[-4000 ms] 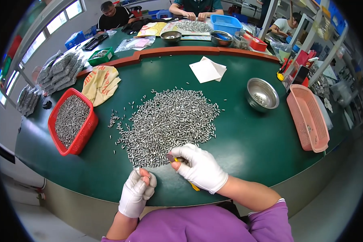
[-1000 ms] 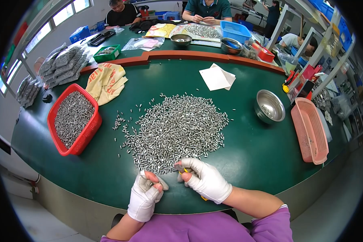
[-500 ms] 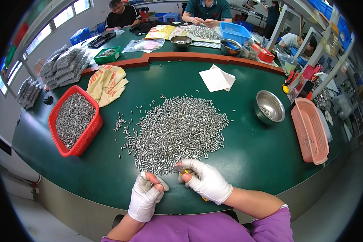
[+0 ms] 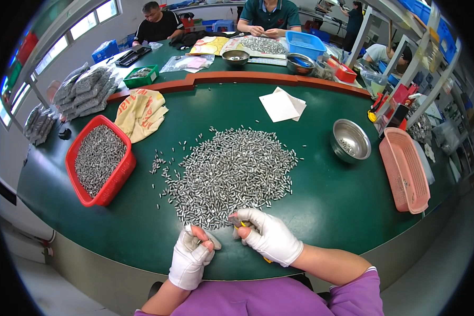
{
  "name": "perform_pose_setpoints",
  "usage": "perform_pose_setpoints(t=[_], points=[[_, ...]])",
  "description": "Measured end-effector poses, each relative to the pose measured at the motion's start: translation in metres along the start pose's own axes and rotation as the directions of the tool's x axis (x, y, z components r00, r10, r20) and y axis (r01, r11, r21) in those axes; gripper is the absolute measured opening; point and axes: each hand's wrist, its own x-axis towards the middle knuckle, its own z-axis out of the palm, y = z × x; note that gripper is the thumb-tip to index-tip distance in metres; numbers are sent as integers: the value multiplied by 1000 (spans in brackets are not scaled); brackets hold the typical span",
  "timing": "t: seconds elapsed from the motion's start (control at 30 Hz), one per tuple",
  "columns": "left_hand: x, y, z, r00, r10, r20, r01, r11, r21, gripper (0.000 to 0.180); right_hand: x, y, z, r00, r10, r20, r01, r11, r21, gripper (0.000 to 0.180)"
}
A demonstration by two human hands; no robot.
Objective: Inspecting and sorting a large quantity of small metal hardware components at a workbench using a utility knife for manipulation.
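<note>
A wide heap of small silvery metal pins (image 4: pixel 231 174) lies on the green tabletop. At its near edge my left hand (image 4: pixel 191 256), in a white glove with bare fingertips, is closed in a pinch; what it may hold is too small to name. My right hand (image 4: pixel 271 237), gloved the same way, closes round a small tool with grey and yellow parts (image 4: pixel 238 221). The fingers hide most of this tool, so its kind is unclear. A gap separates the two hands, and both are just above the table, close to my body.
A red basket (image 4: pixel 122 176) full of similar pins stands left, beside a cream cloth bag (image 4: pixel 142 117). Right are a steel bowl (image 4: pixel 359 134) with some pins and a pink basket (image 4: pixel 403 171). White paper cards (image 4: pixel 282 105) lie farther back. Beyond a red-brown ledge (image 4: pixel 247 76) other people work.
My hands keep almost the same pose and place. The view has shifted very slightly. Across the table, one person's hands have moved a little.
</note>
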Motion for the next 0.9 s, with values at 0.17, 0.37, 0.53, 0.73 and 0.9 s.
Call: perform_pose_setpoints(t=[0.17,0.37,0.53,0.73,0.9], points=[[0,-2,0,1000,7,-7,-7,1000,-17,20,0,1,0,1000,2,0,-2,1000,-3,46],[0,-3,-1,1000,14,-5,-14,1000,-18,21,1,1,-1,999,-30,-23,30,999,-34,45],[1,-2,0,1000,18,9,-18,1000,-17,21,3,3,-1,996,-49,-81,40,994,-100,32],[2,-4,-2,1000,17,19,-17,1000,10,20,4,1,-2,992,-61,-107,55,996,-65,43],[3,-3,-3,1000,-4,22,4,1000,-2,20,12,3,-16,942,-227,-245,211,973,-94,42]])
